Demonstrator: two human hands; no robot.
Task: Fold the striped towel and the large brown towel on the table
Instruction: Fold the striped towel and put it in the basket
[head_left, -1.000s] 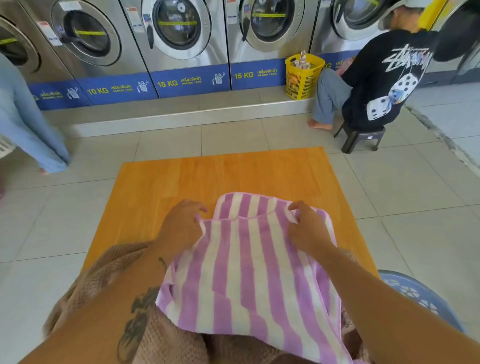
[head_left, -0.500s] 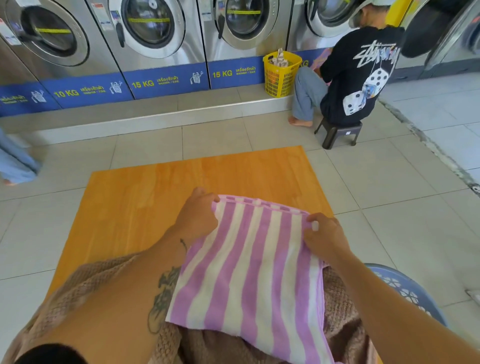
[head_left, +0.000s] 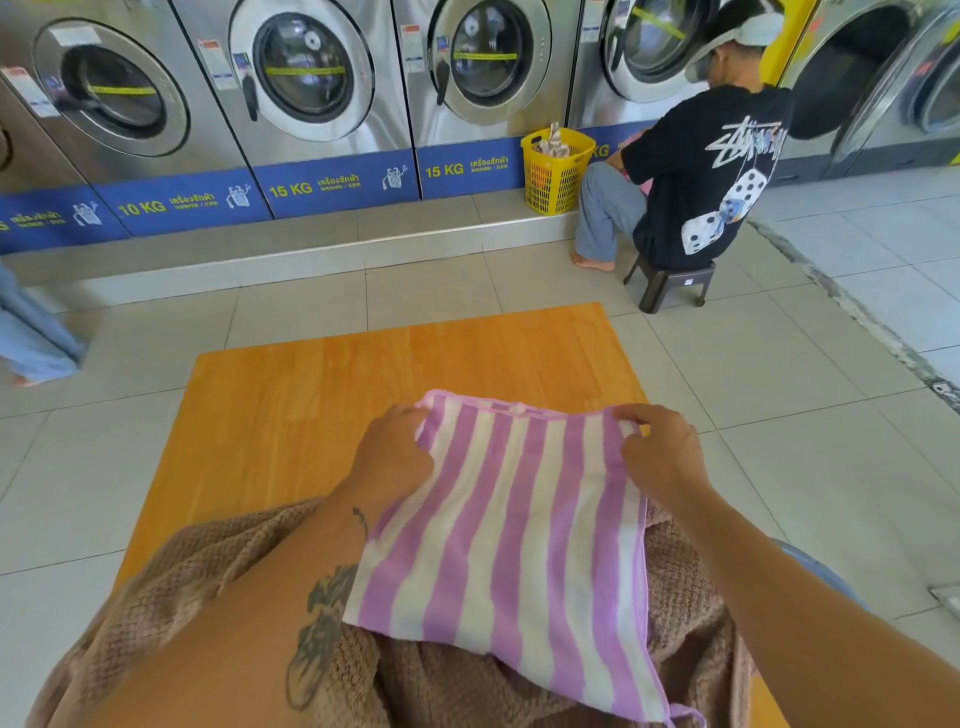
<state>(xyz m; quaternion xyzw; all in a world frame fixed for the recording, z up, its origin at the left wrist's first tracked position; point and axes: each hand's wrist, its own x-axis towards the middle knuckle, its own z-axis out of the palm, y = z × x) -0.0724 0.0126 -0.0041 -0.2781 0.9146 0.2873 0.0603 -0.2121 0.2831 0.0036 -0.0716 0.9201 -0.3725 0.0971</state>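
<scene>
The purple and white striped towel (head_left: 519, 540) is stretched out over the near part of the wooden table (head_left: 322, 405), its far edge straight across. My left hand (head_left: 389, 457) pinches its far left corner. My right hand (head_left: 660, 457) pinches the far right corner. The large brown towel (head_left: 208, 577) lies crumpled under the striped one at the table's near edge, partly hidden by my forearms and the striped towel.
A row of washing machines (head_left: 311, 83) lines the far wall. A person in a black shirt (head_left: 711, 171) sits on a small stool (head_left: 670, 283) beside a yellow basket (head_left: 556, 171). Another person's leg (head_left: 31, 338) is at the left. A blue basket rim (head_left: 821, 577) shows by my right arm.
The far edge of the striped towel has been drawn out flat and straight between my hands, which have moved apart toward its corners. The person at the left has walked further left.
</scene>
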